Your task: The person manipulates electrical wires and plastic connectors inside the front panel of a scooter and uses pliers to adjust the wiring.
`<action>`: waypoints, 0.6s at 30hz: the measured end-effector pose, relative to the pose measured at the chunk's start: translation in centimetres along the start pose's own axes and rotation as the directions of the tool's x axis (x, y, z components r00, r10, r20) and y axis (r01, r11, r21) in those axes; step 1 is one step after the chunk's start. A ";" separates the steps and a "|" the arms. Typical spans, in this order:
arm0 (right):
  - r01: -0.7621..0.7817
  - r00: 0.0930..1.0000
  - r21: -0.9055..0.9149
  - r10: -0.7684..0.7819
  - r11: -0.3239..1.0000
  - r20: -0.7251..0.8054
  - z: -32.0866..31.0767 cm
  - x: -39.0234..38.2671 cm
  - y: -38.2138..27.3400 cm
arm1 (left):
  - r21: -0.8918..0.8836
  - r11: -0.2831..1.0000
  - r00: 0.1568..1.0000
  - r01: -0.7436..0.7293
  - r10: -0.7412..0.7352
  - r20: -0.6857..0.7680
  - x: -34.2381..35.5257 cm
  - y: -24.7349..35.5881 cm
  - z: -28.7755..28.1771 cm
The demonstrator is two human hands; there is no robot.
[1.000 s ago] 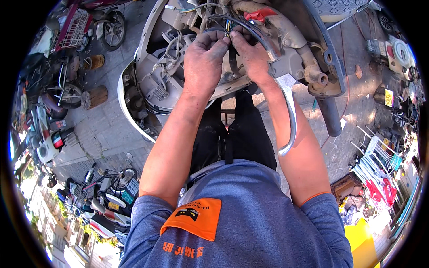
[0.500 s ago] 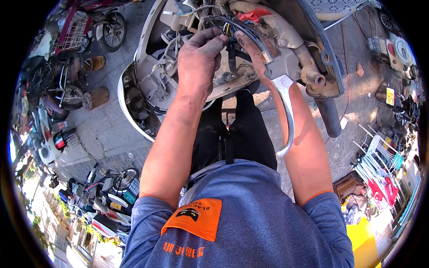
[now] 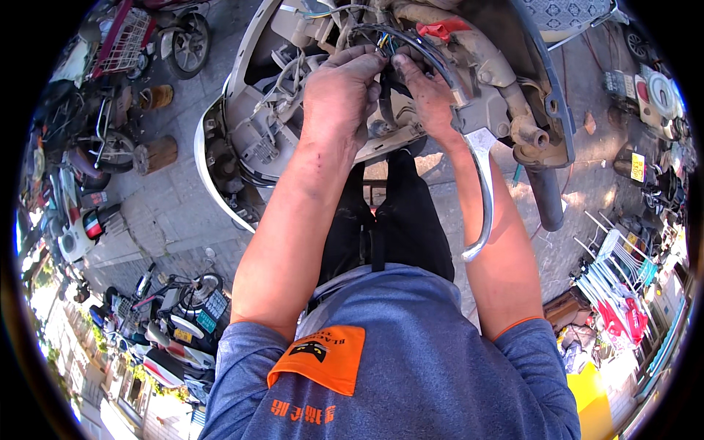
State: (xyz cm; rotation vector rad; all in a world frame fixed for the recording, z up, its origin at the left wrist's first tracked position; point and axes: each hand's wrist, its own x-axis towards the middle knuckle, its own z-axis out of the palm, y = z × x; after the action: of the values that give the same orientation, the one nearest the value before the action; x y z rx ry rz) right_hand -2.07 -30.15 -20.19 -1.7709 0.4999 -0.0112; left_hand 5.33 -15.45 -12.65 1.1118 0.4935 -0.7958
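Here, thin coloured wires (image 3: 385,41) are pinched by the fingers of the left hand (image 3: 339,92), just ahead of the fingertips; alongside, the right hand (image 3: 433,99) is poised with its fingers narrowed, its grip impossible to tell. Gentle, tug-free handling is called for, the black cable (image 3: 434,59) above the right fingers best left undisturbed.

From my remote feed I take this for an open-air scooter repair spot: patches of sun fall on the stone paving (image 3: 183,198). Toward its left edge I see a motorbike (image 3: 187,48) and a log (image 3: 155,156); parked scooters (image 3: 192,357) crowd its lower left corner, and more vehicles line its right edge. Near its top edge, a body shell (image 3: 248,130) sits open, wiring (image 3: 292,77) bare.
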 end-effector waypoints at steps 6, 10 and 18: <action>0.177 0.970 0.275 -0.121 0.945 -0.209 2.3 -0.6 -0.8 | -0.135 0.978 0.976 0.162 -0.138 0.166 0.8 1.0 -2.0; 0.137 0.964 0.293 -0.059 0.946 -0.260 2.7 -0.5 -1.7 | -0.124 0.969 0.939 0.214 -0.169 0.301 1.3 1.1 -3.0; 0.206 0.954 0.313 -0.120 0.927 -0.274 2.7 -1.4 -2.0 | 0.152 0.988 0.994 -0.015 -0.003 0.114 0.7 -0.3 -1.8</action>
State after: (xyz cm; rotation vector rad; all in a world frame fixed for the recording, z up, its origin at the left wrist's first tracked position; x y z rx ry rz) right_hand -1.99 -26.80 -18.72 -1.4717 0.4954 -0.4218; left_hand 5.59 -14.08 -13.94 1.2009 0.3377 -0.8979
